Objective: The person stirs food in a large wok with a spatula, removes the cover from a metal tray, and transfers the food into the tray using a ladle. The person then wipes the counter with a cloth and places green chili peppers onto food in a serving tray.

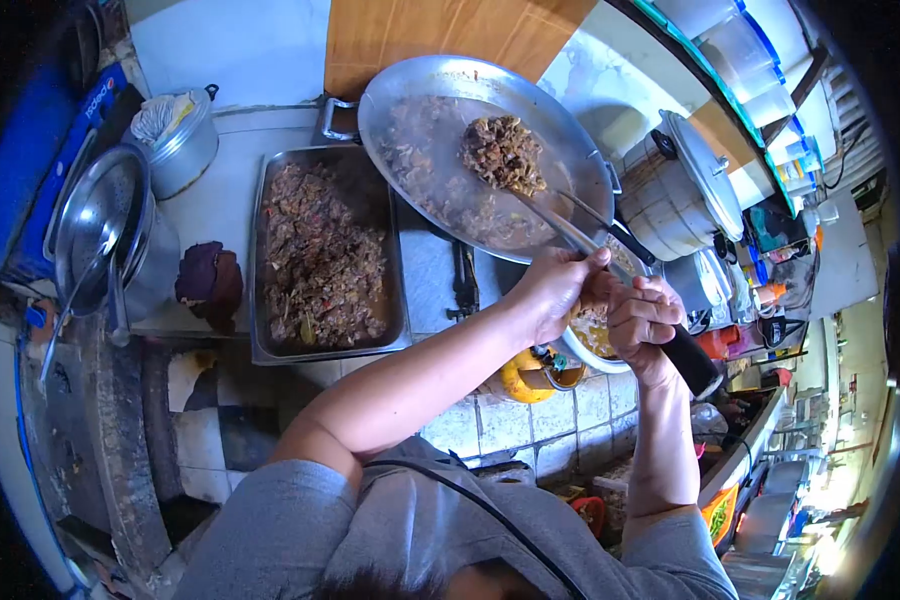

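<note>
A long-handled ladle (560, 224), heaped with chopped brown meat (502, 153), is over a large round metal pan (440, 75) of steaming stew. My left hand (555, 285) grips the ladle's metal shaft near the pan's front edge. My right hand (645, 322) is wrapped round the same ladle farther back, by its black grip (692, 362). Left of the pan, a rectangular metal tray (402, 315) holds more chopped meat. Another dark-handled utensil (610, 225) rests across the pan's right rim.
At the left are a metal strainer (82, 215), a lidded pot (185, 150) and a dark cloth (210, 280). A large lidded pot (660, 205) stands right of the pan. Below the counter is a yellow gas cylinder (523, 380). Plastic containers (740, 55) line the upper-right shelf.
</note>
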### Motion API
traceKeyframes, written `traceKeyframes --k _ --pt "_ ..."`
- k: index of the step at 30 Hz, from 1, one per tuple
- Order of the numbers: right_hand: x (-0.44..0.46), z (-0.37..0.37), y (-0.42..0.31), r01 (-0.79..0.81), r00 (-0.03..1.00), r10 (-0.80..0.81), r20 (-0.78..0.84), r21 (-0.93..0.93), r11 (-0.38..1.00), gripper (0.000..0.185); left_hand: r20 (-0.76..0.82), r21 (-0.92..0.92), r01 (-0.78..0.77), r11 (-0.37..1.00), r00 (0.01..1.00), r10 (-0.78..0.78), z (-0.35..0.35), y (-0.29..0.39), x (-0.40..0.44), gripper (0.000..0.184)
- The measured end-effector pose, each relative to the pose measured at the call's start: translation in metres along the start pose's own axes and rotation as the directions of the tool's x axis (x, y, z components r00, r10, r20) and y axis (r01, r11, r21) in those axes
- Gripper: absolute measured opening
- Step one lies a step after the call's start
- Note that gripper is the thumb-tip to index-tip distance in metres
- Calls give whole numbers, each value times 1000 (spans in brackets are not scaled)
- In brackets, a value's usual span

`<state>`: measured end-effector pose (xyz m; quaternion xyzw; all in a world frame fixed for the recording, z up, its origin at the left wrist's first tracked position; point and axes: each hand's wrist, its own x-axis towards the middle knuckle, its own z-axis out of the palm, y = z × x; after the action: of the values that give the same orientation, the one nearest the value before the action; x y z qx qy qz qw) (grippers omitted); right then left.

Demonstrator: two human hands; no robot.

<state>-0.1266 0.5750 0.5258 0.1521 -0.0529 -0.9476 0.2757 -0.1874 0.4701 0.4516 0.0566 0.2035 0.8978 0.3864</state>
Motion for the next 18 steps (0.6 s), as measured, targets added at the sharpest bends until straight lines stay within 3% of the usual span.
traceKeyframes --k 8,16,18 --pt "5 20 46 18 999 -22 -49 -70 997 23 -20 -19 -85 996 996 85 13 24 -41 9" --pt "5 17 99 -179 984 177 -25 -100 979 20 -96 -9 -95 995 991 94 17 43 -113 9" --pt "7 7 109 -145 989 143 -34 -85 986 8 -115 7 -115 993 987 115 10 43 -130 10"
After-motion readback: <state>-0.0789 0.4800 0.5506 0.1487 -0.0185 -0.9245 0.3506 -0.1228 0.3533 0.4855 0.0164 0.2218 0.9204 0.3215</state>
